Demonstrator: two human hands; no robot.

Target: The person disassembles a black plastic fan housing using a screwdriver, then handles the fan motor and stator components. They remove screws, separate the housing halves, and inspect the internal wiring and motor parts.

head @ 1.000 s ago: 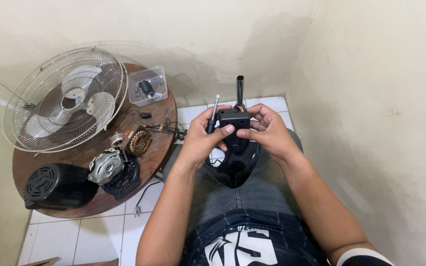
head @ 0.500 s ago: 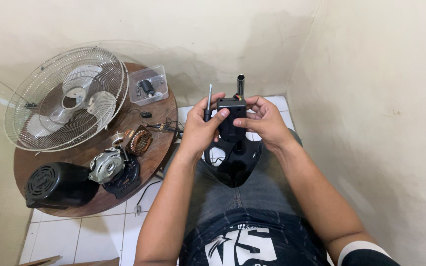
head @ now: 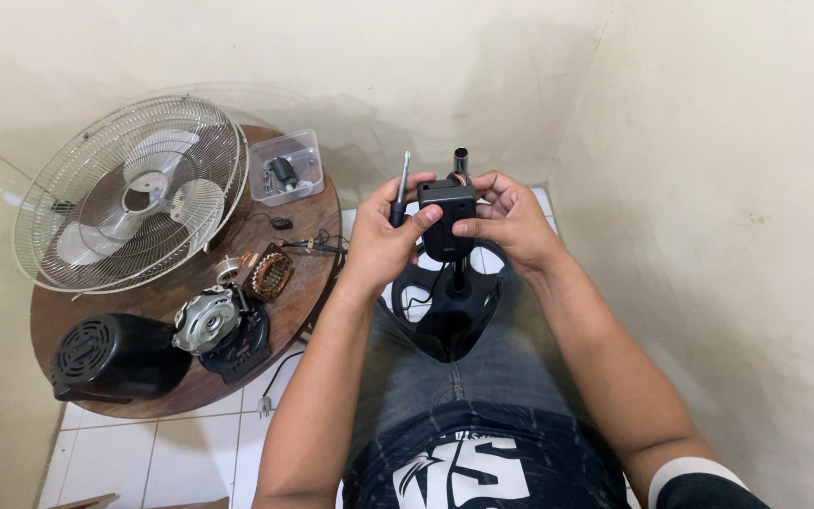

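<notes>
A: What is laid out at the far left?

B: A round brown wooden table [head: 157, 302] is seen, on which a white wire fan guard with pale blades [head: 129, 193], a black domed plastic motor cover [head: 115, 356], a grey metal motor body [head: 207, 320], a copper-wound stator ring [head: 270, 273] and a clear plastic tray of small parts [head: 286, 167] are spread.

A: And the hands?

B: The left hand [head: 383, 240] is closed around a black-handled screwdriver with a thin steel shaft [head: 399, 193], shaft pointing up, while its thumb is pressed against a small black plastic switch box [head: 447, 212]. The right hand [head: 511, 221] is clamped on the box's other side. The box is thus pinched between both hands, above the lap, at the top of a black fan stand with an open-spoked plastic base [head: 449, 306] resting on the thighs.

A: How would the box be judged to handle?

B: It is judged light and rigid, with smooth moulded faces that could slip. Coloured wires appear at its top edge, so these are best left unpulled. A grip across the two flat sides is judged safest; the thin housing could crack if squeezed hard.
</notes>
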